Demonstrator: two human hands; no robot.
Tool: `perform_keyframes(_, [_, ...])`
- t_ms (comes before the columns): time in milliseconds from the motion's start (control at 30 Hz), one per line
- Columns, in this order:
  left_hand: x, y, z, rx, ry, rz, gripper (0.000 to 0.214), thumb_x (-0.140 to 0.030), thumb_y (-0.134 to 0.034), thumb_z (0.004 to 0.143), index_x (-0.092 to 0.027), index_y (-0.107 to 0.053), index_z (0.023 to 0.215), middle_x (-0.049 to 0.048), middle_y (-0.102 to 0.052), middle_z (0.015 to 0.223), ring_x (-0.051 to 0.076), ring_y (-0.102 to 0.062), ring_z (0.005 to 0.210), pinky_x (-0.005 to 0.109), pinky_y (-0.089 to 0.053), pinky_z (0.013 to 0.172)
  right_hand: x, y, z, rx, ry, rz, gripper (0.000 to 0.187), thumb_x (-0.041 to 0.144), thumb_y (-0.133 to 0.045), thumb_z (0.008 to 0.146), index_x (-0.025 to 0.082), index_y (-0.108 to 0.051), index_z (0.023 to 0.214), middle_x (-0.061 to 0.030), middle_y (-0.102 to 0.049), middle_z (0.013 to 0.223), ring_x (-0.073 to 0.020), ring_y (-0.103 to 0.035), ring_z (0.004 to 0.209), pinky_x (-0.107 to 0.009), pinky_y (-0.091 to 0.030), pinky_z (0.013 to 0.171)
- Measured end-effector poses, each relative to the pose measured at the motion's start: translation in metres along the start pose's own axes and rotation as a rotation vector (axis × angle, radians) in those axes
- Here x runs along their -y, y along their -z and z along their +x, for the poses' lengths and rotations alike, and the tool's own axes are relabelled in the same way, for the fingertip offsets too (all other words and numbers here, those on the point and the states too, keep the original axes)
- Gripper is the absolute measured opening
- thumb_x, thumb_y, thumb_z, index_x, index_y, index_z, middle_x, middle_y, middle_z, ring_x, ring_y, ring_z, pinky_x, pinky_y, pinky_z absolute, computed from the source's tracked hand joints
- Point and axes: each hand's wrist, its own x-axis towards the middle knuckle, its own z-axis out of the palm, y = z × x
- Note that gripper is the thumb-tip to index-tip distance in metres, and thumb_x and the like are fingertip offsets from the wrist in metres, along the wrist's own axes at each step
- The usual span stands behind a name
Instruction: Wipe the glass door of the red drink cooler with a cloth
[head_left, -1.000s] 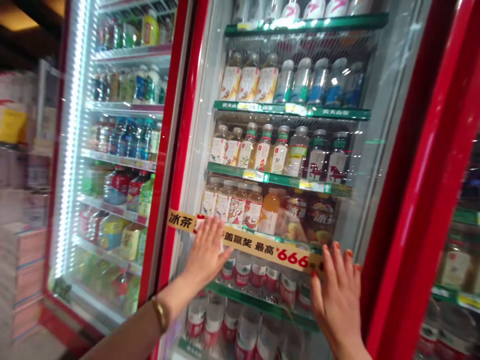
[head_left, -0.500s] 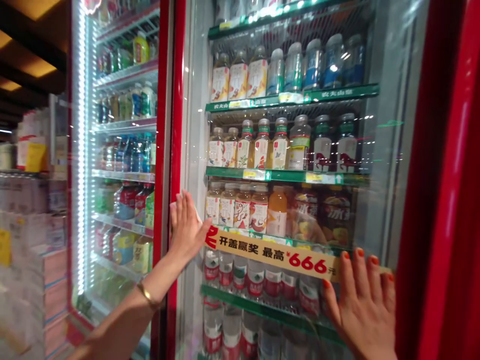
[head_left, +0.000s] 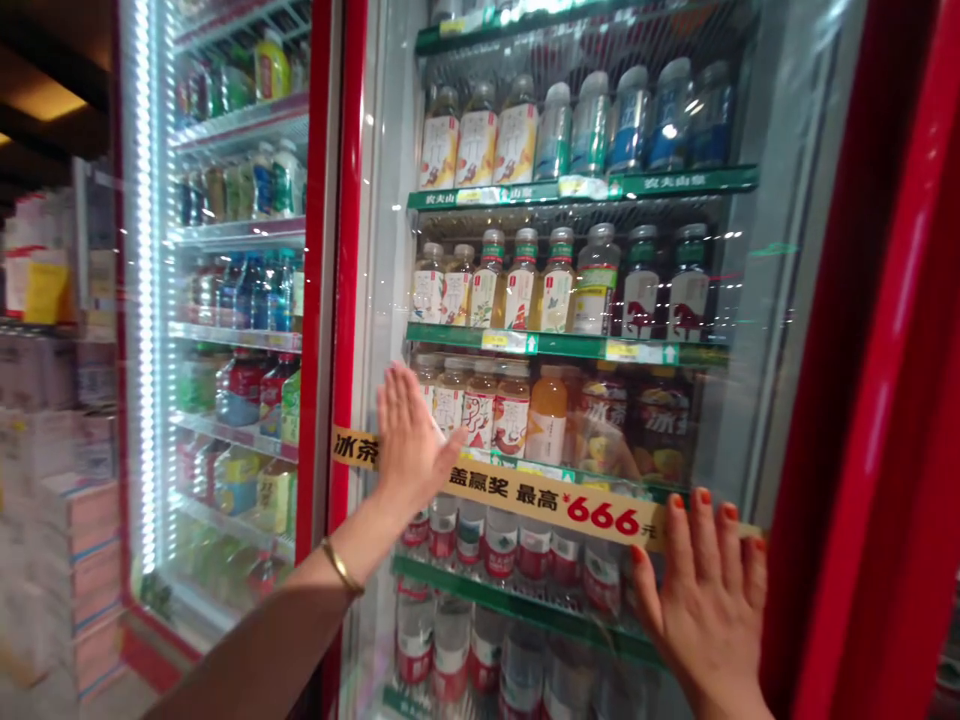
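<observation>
On the cooler door point(head_left: 349, 200), both hands point(head_left: 411, 445) point(head_left: 701, 610) seem splayed.

A shop, drinks section. Tall red-framed glass-door drinks cooler point(head_left: 349, 200), white LED strip lighting point(head_left: 142, 280) running down its neighbouring unit. Behind the glass, plastic bottled drinks point(head_left: 487, 290) stand in tight rows, labels facing out, on shelves with green price rails point(head_left: 570, 345). A tan promotional strip point(head_left: 592, 505) with Chinese text and a red "666" crosses the door. Pale stacked cartons point(head_left: 82, 560) line the left, merchandise-style.
</observation>
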Motion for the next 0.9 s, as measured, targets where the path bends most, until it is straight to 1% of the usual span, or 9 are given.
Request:
perform_keyframes(100, [-0.016,-0.007,-0.045,0.179,-0.405,0.028,0.118,-0.085,-0.049,0.094,-0.025,0.011,0.176,0.0107,-0.001,0.188,0.034,-0.005,0.175,0.06,-0.016,0.143,-0.001,0.001,0.0,-0.016,-0.005,0.008,0.076,0.05,-0.052,0.108,0.024,-0.028,0.176,-0.0123,-0.034,0.18,-0.0367,-0.03,0.168,-0.064,-0.024,0.137])
perform_keyframes(167, [0.006,-0.001,-0.067,0.211,-0.486,0.07,0.111,-0.083,-0.048,0.096,-0.029,0.006,0.177,0.0072,-0.006,0.188,0.032,-0.009,0.174,0.057,-0.016,0.143,-0.001,0.0,0.0,-0.028,0.002,0.016,0.075,0.05,-0.051,0.108,0.024,-0.029,0.175,-0.0108,-0.034,0.181,-0.0347,-0.03,0.169,-0.061,-0.022,0.138])
perform_keyframes(300, [0.055,0.018,-0.029,0.011,0.065,0.113,0.094,-0.068,-0.034,0.108,-0.028,0.022,0.173,0.0135,0.016,0.185,0.039,0.006,0.173,0.071,-0.006,0.14,-0.001,-0.003,0.0,-0.011,0.033,0.001,0.076,0.047,-0.051,0.107,0.026,-0.026,0.176,-0.0081,-0.032,0.182,-0.0328,-0.03,0.169,-0.058,-0.02,0.139])
perform_keyframes(400, [0.023,0.007,-0.001,-0.021,0.176,0.087,0.097,-0.07,-0.029,0.108,-0.023,0.026,0.171,0.0172,0.022,0.183,0.04,0.014,0.172,0.074,-0.001,0.139,-0.001,-0.001,-0.001,0.009,-0.011,-0.036,0.081,0.046,-0.054,0.105,0.026,-0.022,0.177,-0.0095,-0.029,0.183,-0.0371,-0.029,0.169,-0.063,-0.022,0.138])
perform_keyframes(533, [-0.05,-0.017,-0.047,0.076,-0.161,0.061,0.113,-0.087,-0.038,0.096,-0.021,0.006,0.177,0.0117,0.0,0.187,0.032,0.001,0.175,0.06,-0.003,0.143,-0.005,0.002,-0.004,0.049,0.034,-0.065,0.083,0.043,-0.059,0.102,0.039,-0.023,0.176,-0.003,-0.016,0.186,-0.0427,-0.019,0.171,-0.072,-0.023,0.135])
perform_keyframes(600, [-0.053,-0.02,-0.083,0.087,-0.42,0.088,0.111,-0.087,-0.038,0.096,-0.018,-0.003,0.177,0.0094,-0.006,0.187,0.027,-0.003,0.175,0.052,-0.002,0.144,-0.006,0.003,-0.004,0.06,0.05,-0.053,0.079,0.044,-0.059,0.102,0.043,-0.026,0.175,-0.0006,-0.02,0.186,-0.0418,-0.021,0.171,-0.072,-0.021,0.136])
perform_keyframes(667, [-0.026,-0.014,-0.1,0.097,-0.507,0.129,0.108,-0.082,-0.039,0.099,-0.014,-0.005,0.177,0.0103,-0.004,0.187,0.025,-0.001,0.175,0.047,-0.001,0.144,-0.006,0.003,-0.004,0.064,0.039,-0.033,0.076,0.047,-0.057,0.104,0.042,-0.028,0.174,-0.0007,-0.026,0.184,-0.0401,-0.025,0.17,-0.07,-0.02,0.136])
perform_keyframes(800, [0.029,0.009,-0.062,0.108,-0.03,0.114,0.101,-0.07,-0.034,0.107,-0.012,0.012,0.174,0.0192,0.013,0.184,0.034,0.009,0.174,0.064,-0.003,0.142,-0.002,0.003,-0.002,0.041,0.026,-0.022,0.069,0.049,-0.052,0.108,0.042,-0.03,0.173,0.0011,-0.026,0.184,-0.0376,-0.025,0.17,-0.068,-0.021,0.137])
perform_keyframes(900, [0.008,0.008,-0.044,0.059,0.163,0.055,0.103,-0.077,-0.024,0.105,-0.013,0.018,0.173,0.0209,0.017,0.184,0.037,0.013,0.173,0.07,-0.003,0.14,0.002,0.007,-0.001,0.038,-0.008,-0.02,0.068,0.047,-0.053,0.108,0.042,-0.033,0.173,-0.0005,-0.028,0.183,-0.0402,-0.027,0.169,-0.071,-0.022,0.135])
